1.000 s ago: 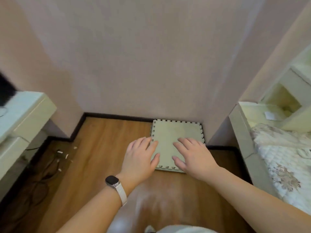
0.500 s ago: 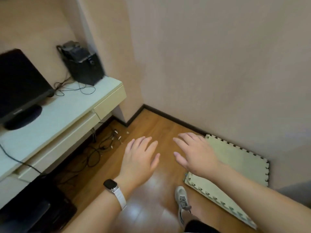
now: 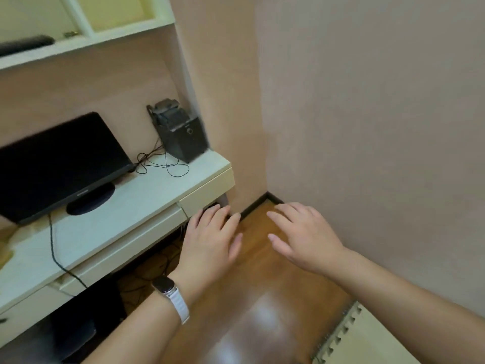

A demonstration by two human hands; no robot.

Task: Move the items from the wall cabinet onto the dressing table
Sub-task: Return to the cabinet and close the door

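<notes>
Both hands are held out flat in the air, palms down, fingers spread and holding nothing. The left hand (image 3: 210, 243), with a dark-faced smartwatch on a white strap (image 3: 170, 298) at its wrist, hovers just off the front right corner of the pale cream dressing table with drawers (image 3: 105, 232), its fingertips in front of the small end drawer without clearly touching it. The right hand (image 3: 307, 237) floats beside it, a short gap apart, over the glossy brown wooden floor (image 3: 257, 298) and close to the plain pinkish wall (image 3: 367, 127) on its right. To the left of the left hand and beyond it, a black flat monitor on an oval base (image 3: 60, 164) stands on the table top, and further back towards the corner sits a dark grey boxy speaker with a device on top (image 3: 181, 132), thin black cables (image 3: 162, 164) looping between them. High above and to the left of the left hand, the cream open-shelved wall cabinet (image 3: 86, 40) holds a long dark object (image 3: 26, 44) and a small item too blurred to name. Below the right forearm lies a pale green foam puzzle mat with toothed edges (image 3: 367, 340) on the floor.
</notes>
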